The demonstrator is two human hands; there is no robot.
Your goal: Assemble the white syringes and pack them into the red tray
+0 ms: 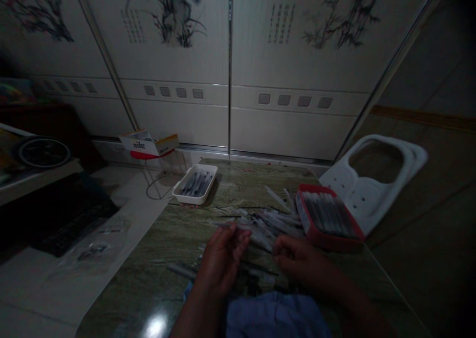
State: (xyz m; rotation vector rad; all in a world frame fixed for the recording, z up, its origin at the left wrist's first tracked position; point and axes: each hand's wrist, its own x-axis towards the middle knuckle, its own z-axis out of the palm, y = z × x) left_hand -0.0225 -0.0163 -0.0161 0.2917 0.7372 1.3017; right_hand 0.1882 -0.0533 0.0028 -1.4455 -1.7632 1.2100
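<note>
A loose pile of thin, pale pen-like sticks (277, 222) lies across the middle of the table. At the pile's near left edge is my left hand (226, 251), its fingers curled and pinched; a thin pale stick seems to lie between them. My right hand (292, 253) is closed at the pile's near right side, and what it holds is too dark to make out. Beyond it, on the right, a red tray (316, 235) holds a row of similar sticks. A white tray (179, 197) at the far left of the table holds several dark-cored sticks.
The green wood-grain table (148, 268) has more sticks near my body, beside blue cloth (275, 315). A folded white chair (390, 194) leans at the right. Behind the table's left side, an open box (139, 145) sits on a red stool (152, 155).
</note>
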